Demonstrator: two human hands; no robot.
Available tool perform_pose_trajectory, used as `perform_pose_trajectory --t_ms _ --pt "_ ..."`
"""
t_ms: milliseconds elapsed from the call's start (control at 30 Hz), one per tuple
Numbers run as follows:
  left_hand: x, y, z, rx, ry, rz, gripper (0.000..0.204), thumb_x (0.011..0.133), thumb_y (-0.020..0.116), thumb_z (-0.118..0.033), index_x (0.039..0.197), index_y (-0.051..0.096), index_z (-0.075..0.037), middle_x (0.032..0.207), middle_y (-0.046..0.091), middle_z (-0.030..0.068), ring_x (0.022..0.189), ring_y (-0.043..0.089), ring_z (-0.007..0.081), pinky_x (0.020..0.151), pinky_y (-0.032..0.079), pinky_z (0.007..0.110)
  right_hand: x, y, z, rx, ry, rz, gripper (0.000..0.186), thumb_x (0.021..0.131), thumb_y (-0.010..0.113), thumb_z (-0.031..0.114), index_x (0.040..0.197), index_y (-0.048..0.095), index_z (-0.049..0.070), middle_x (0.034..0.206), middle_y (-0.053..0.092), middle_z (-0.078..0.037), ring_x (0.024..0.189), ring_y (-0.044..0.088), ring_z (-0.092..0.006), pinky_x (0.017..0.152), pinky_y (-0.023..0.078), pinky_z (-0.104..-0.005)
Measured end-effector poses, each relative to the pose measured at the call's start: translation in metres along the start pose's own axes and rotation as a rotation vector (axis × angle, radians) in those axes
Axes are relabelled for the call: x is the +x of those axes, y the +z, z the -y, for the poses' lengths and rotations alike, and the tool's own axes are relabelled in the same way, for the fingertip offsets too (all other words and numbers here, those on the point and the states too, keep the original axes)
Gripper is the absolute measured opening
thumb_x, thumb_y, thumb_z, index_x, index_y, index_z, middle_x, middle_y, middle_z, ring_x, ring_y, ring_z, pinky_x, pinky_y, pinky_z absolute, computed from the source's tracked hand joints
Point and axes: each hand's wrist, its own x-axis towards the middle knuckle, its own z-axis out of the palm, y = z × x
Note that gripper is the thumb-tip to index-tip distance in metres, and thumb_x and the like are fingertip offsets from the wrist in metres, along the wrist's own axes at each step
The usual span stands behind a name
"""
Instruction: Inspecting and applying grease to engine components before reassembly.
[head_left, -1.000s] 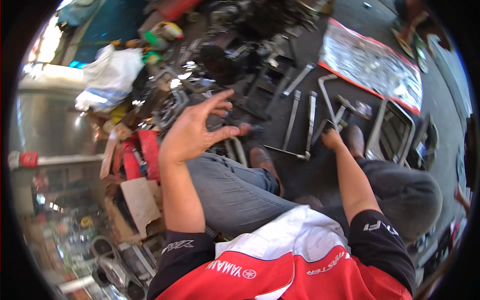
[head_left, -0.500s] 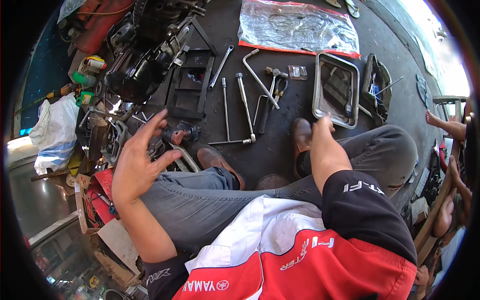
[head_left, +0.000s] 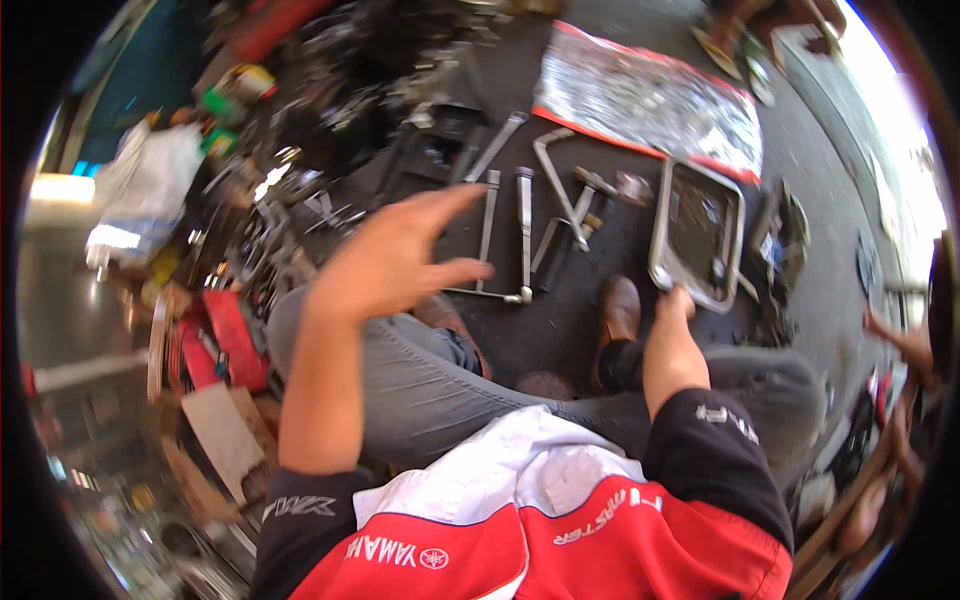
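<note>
My left hand (head_left: 400,262) is raised in front of my left knee, open, its thumb apart from the stretched fingers and nothing in it. Beyond its fingertips on the dark floor are a long socket wrench (head_left: 526,235), a thinner T-bar wrench (head_left: 487,230) and a combination wrench (head_left: 497,146). My right hand (head_left: 677,301) is closed at the near rim of a rectangular metal tray (head_left: 740,235); its fingertips are partly hidden. Dark, flat pieces lie in the tray. Between the hands are a bent bar wrench (head_left: 562,185) and a hammer-like tool (head_left: 592,180).
A clear plastic sheet with red edges (head_left: 650,95) lies beyond the tools. An engine (head_left: 350,110) and loose parts crowd the left, near a white sack (head_left: 155,190) and a red box (head_left: 235,340). Right of the tray stands a dark container (head_left: 785,235). Other people's limbs show at right.
The view has shifted, so the floor items appear lower and further right. My left hand has moved rightward, toward the wrenches. My right hand stays at the tray's near rim.
</note>
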Motion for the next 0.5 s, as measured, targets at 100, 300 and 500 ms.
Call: perform_pose_trajectory --t_ms 100,300,500 --pt "0.013 0.039 -0.004 -0.004 0.072 0.030 0.083 0.085 0.082 -0.049 0.151 0.053 -0.006 0.139 0.065 0.0231 0.124 0.065 0.0380 0.106 0.052 0.044 0.010 -0.003 -0.004 -0.008 -0.067 0.028 0.032 0.081 0.077 0.002 0.111 0.069 -0.007 0.104 0.071 -0.011 0.075 0.067 -0.0237 0.062 0.055 -0.0405" --pt "0.073 0.150 0.027 -0.381 -0.122 0.046 0.086 0.083 0.084 -0.053 0.145 0.057 0.000 0.131 0.069 0.0244 0.116 0.070 0.0344 0.102 0.054 0.040 -0.011 -0.003 0.013 -0.226 -0.141 0.332 0.029 0.083 0.075 0.003 0.110 0.066 0.003 0.100 0.068 -0.008 0.087 0.066 -0.0226 0.071 0.055 -0.0398" --pt "0.113 0.266 0.093 -0.950 -0.672 -0.330 0.083 0.086 0.083 -0.050 0.140 0.058 0.008 0.126 0.071 0.0225 0.113 0.070 0.0294 0.097 0.055 0.038 -0.064 0.003 0.037 -0.347 -0.161 0.604 0.034 0.085 0.073 0.004 0.117 0.064 0.008 0.108 0.067 -0.007 0.097 0.068 -0.0246 0.081 0.057 -0.0420"
